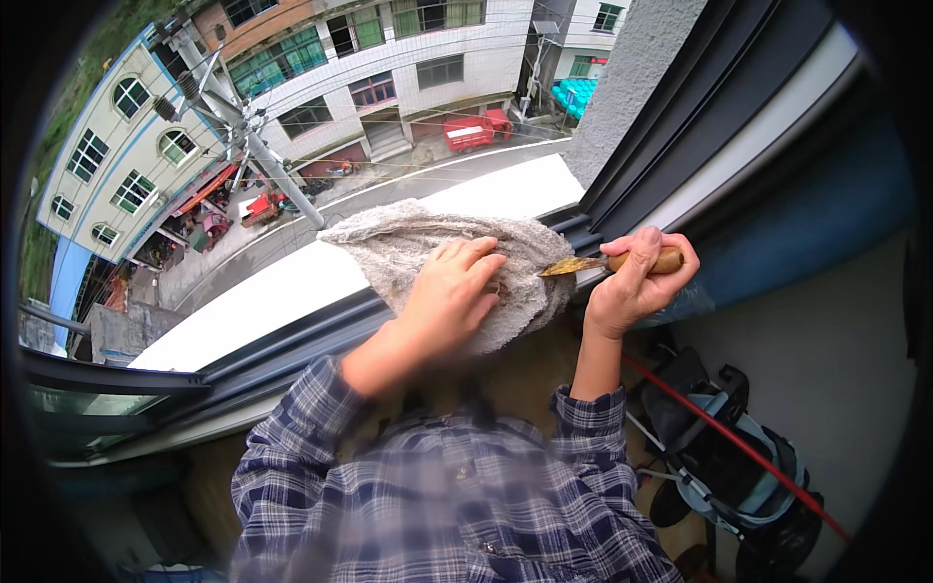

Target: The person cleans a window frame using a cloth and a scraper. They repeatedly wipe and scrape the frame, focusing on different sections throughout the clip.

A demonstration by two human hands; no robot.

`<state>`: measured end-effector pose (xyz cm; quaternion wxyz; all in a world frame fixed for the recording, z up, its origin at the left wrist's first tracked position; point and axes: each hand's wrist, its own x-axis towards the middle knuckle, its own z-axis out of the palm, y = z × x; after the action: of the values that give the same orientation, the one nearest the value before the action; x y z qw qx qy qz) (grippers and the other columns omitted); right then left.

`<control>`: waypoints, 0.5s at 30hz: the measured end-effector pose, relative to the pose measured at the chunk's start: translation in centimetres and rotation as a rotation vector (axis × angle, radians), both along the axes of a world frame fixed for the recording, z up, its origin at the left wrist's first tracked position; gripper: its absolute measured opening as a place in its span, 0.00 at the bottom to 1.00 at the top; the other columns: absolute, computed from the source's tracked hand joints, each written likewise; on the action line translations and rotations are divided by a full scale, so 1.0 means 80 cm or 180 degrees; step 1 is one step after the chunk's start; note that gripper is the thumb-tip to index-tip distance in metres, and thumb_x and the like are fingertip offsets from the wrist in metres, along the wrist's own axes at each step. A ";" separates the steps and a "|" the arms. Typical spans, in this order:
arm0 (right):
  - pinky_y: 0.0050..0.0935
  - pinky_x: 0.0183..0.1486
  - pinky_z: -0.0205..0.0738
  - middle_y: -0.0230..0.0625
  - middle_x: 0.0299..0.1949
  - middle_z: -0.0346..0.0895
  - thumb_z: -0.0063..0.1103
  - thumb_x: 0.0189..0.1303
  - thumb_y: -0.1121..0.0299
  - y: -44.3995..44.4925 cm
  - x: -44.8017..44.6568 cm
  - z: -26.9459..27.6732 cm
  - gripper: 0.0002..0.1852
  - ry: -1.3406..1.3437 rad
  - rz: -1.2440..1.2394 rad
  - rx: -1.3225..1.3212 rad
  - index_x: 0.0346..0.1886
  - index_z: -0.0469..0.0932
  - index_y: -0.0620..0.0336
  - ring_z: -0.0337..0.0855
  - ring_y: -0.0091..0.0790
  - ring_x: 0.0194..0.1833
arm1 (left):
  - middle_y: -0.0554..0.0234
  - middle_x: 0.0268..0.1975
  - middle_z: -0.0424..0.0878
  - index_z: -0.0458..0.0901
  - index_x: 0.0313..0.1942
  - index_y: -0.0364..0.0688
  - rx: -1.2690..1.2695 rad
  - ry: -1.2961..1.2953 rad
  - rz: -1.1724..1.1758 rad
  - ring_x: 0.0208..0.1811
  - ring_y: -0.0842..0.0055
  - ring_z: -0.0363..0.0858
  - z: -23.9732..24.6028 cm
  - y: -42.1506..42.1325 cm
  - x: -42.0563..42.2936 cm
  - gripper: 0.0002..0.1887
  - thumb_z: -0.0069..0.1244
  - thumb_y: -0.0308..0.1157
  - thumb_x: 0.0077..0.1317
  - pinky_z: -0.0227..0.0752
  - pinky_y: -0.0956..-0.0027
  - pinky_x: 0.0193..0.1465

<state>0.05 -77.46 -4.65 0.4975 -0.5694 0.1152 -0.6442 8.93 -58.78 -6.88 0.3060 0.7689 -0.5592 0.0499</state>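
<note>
A greyish-beige terry cloth [386, 248] lies bunched across the dark metal track of a sliding window [291, 337] and hangs over both sides of the sill. My left hand [461, 280] rests on the cloth with its fingers curled on the folds; whether it pinches the fabric is hard to tell. In my right hand [635, 280] is a scraper [572, 267] with a wooden handle and a stained, yellowish-brown blade. Its blade points left, and the tip meets the right part of the cloth. The sill under the cloth is hidden.
Beyond the white outer ledge [248, 310] is a drop to a street with a utility pole [280, 175] and wires. Dark window frame [678, 109] rises at the right. A folded stroller [721, 444] and a red pole [743, 437] stand at the lower right.
</note>
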 end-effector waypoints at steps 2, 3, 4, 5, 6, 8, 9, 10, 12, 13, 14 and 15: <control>0.18 0.27 0.69 0.33 0.33 0.69 0.53 0.75 0.76 -0.010 0.005 -0.010 0.09 0.0023 -0.0148 -0.0125 0.48 0.62 0.61 0.73 0.20 0.23 | 0.45 0.61 0.76 0.79 0.54 0.37 0.0047 -0.0236 0.0036 0.61 0.53 0.74 -0.004 0.003 -0.003 0.25 0.65 0.33 0.56 0.66 0.53 0.66; 0.18 0.27 0.70 0.33 0.34 0.69 0.54 0.74 0.76 -0.009 0.010 -0.015 0.09 0.0010 -0.0190 -0.0180 0.47 0.62 0.60 0.73 0.20 0.23 | 0.46 0.61 0.76 0.79 0.52 0.37 0.0061 -0.0227 0.0017 0.61 0.53 0.74 -0.007 0.009 -0.004 0.23 0.65 0.33 0.56 0.66 0.53 0.65; 0.18 0.27 0.70 0.33 0.33 0.69 0.54 0.74 0.76 -0.010 0.014 -0.017 0.09 -0.0001 -0.0195 -0.0151 0.47 0.62 0.60 0.72 0.19 0.22 | 0.46 0.60 0.76 0.79 0.50 0.37 0.0075 -0.0217 -0.0001 0.60 0.53 0.74 -0.011 0.014 -0.005 0.22 0.65 0.33 0.56 0.67 0.53 0.64; 0.18 0.27 0.70 0.33 0.32 0.69 0.55 0.74 0.75 -0.012 0.017 -0.018 0.09 -0.0011 -0.0199 -0.0122 0.47 0.62 0.60 0.72 0.19 0.21 | 0.46 0.60 0.76 0.79 0.48 0.37 0.0088 -0.0206 -0.0018 0.59 0.53 0.75 -0.014 0.018 -0.006 0.20 0.65 0.32 0.56 0.68 0.53 0.63; 0.18 0.27 0.69 0.32 0.30 0.69 0.56 0.74 0.74 -0.013 0.019 -0.018 0.10 -0.0034 -0.0147 -0.0117 0.45 0.62 0.59 0.71 0.19 0.21 | 0.51 0.52 0.78 0.77 0.39 0.39 -0.0061 -0.0227 0.0012 0.52 0.55 0.76 -0.015 0.018 -0.009 0.13 0.62 0.32 0.58 0.70 0.55 0.56; 0.18 0.27 0.68 0.30 0.24 0.69 0.55 0.75 0.73 -0.012 0.016 -0.020 0.09 0.0035 -0.0257 -0.0072 0.44 0.62 0.58 0.70 0.19 0.20 | 0.54 0.47 0.78 0.76 0.35 0.39 -0.0060 -0.0165 0.0019 0.48 0.58 0.76 -0.032 0.024 -0.017 0.10 0.61 0.31 0.59 0.70 0.57 0.51; 0.18 0.27 0.68 0.30 0.22 0.69 0.55 0.75 0.73 -0.014 0.015 -0.017 0.09 0.0034 -0.0214 -0.0119 0.44 0.63 0.57 0.69 0.19 0.20 | 0.55 0.44 0.78 0.76 0.33 0.40 -0.0092 -0.0142 0.0032 0.45 0.59 0.75 -0.034 0.021 -0.020 0.09 0.60 0.30 0.60 0.70 0.57 0.49; 0.18 0.27 0.68 0.29 0.21 0.68 0.55 0.75 0.73 -0.006 0.013 -0.009 0.09 0.0068 -0.0233 0.0129 0.43 0.63 0.57 0.69 0.18 0.19 | 0.58 0.40 0.77 0.76 0.31 0.40 -0.0043 -0.0258 0.0114 0.42 0.62 0.75 -0.032 0.022 -0.024 0.08 0.58 0.30 0.61 0.70 0.60 0.45; 0.18 0.27 0.68 0.30 0.22 0.69 0.55 0.74 0.74 0.004 0.010 -0.018 0.09 0.0149 -0.0138 0.0040 0.44 0.63 0.58 0.71 0.19 0.20 | 0.57 0.40 0.77 0.76 0.31 0.39 0.0038 -0.0272 0.0170 0.41 0.62 0.75 -0.033 0.035 -0.028 0.08 0.59 0.29 0.61 0.70 0.61 0.44; 0.18 0.27 0.69 0.30 0.24 0.70 0.56 0.74 0.74 0.016 0.009 -0.021 0.10 0.0182 -0.0039 -0.0030 0.44 0.63 0.58 0.72 0.20 0.20 | 0.57 0.40 0.77 0.76 0.31 0.39 0.0078 -0.0279 0.0193 0.41 0.62 0.75 -0.033 0.044 -0.030 0.08 0.59 0.29 0.61 0.71 0.61 0.44; 0.19 0.28 0.69 0.31 0.26 0.71 0.56 0.74 0.74 0.027 0.010 -0.022 0.10 0.0183 0.0039 0.0012 0.44 0.62 0.58 0.73 0.21 0.21 | 0.57 0.40 0.77 0.76 0.31 0.39 0.0032 -0.0271 0.0218 0.40 0.62 0.76 -0.033 0.054 -0.030 0.08 0.59 0.29 0.60 0.71 0.62 0.44; 0.19 0.28 0.70 0.32 0.27 0.72 0.56 0.74 0.74 0.038 0.010 -0.021 0.10 0.0176 0.0110 0.0047 0.44 0.62 0.58 0.74 0.21 0.21 | 0.57 0.39 0.77 0.76 0.31 0.39 -0.0022 -0.0270 0.0235 0.40 0.62 0.76 -0.033 0.067 -0.030 0.08 0.60 0.28 0.60 0.71 0.62 0.43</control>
<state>0.85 -74.44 -6.34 0.5094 -0.5852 0.1238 -0.6187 6.52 -53.44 -9.51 0.2827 0.7851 -0.5427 0.0955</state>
